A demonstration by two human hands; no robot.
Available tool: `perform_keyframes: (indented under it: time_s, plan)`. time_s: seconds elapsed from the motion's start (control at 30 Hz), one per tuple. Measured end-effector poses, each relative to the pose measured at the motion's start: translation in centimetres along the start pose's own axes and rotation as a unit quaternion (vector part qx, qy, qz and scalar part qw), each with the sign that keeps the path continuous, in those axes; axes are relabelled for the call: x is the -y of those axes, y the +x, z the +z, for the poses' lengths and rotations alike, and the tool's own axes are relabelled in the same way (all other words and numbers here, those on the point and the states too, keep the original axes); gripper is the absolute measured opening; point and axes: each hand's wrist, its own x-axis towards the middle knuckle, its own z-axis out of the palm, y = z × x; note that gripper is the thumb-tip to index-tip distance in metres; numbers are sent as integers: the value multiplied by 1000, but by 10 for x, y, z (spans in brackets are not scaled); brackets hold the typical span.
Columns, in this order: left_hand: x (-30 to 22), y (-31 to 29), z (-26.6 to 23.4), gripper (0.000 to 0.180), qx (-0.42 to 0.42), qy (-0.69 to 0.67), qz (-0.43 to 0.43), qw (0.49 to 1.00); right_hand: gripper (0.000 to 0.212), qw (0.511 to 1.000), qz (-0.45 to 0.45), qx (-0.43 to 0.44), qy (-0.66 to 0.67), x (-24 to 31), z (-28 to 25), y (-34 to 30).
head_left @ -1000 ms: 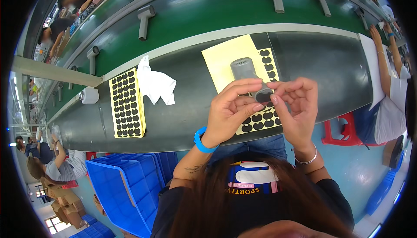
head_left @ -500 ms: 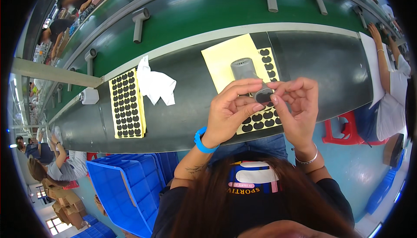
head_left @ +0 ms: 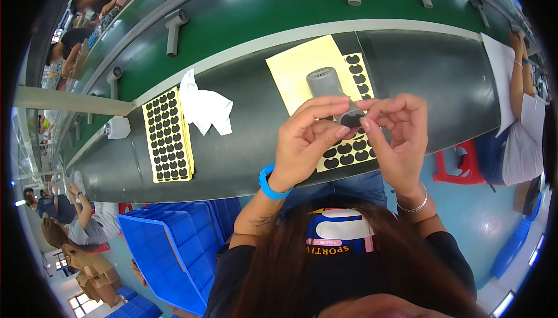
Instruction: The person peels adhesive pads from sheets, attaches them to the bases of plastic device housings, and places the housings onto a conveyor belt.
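Observation:
A grey hair-dryer-like device (head_left: 323, 83) with a vented round end lies over a yellow sheet, its handle pointing toward me. My left hand (head_left: 308, 135) is closed round the handle's near end, fingers above and thumb below. At that end face sits a black rounded sticker (head_left: 351, 119). My right hand (head_left: 401, 138) pinches the right edge of the same end, its thumb against the sticker's rim. Under my hands, partly covered, lies a yellow sheet of black stickers (head_left: 347, 158). Whether the sticker is fully flat cannot be made out.
To the left lie a stack of black-sticker sheets (head_left: 168, 138), a crumpled white cloth (head_left: 204, 109) and a small white container (head_left: 118, 128). Beyond the dark table (head_left: 430, 85), a green conveyor (head_left: 250, 16) carries similar grey devices. Blue crates (head_left: 168, 242) stand lower left; people sit on both sides.
Both hands and the handle end have shifted slightly up in the picture, and the black end face is tilted more into view. The grip stays alike. Devices on the conveyor appear farther left.

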Motion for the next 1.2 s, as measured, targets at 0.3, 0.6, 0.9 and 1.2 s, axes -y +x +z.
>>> perform_keyframes:
  time_s: [0.3, 0.6, 0.9, 1.2]
  plan:
    - [0, 0, 2, 29, -6, -7, 5, 1000, 33, 1000, -17, 1, -13, 0, 0, 2]
    - [1, 0, 7, 30, -3, 8, 9, 1000, 30, 997, -13, -18, -67, 5, -1, 3]
    - [3, -4, 4, 33, 1, 13, 4, 1000, 36, 956, 17, 5, -293, 25, -3, 2]
    - [-7, -1, -19, 34, -24, -11, -18, 999, 33, 987, 54, -4, -151, -29, -4, 19]
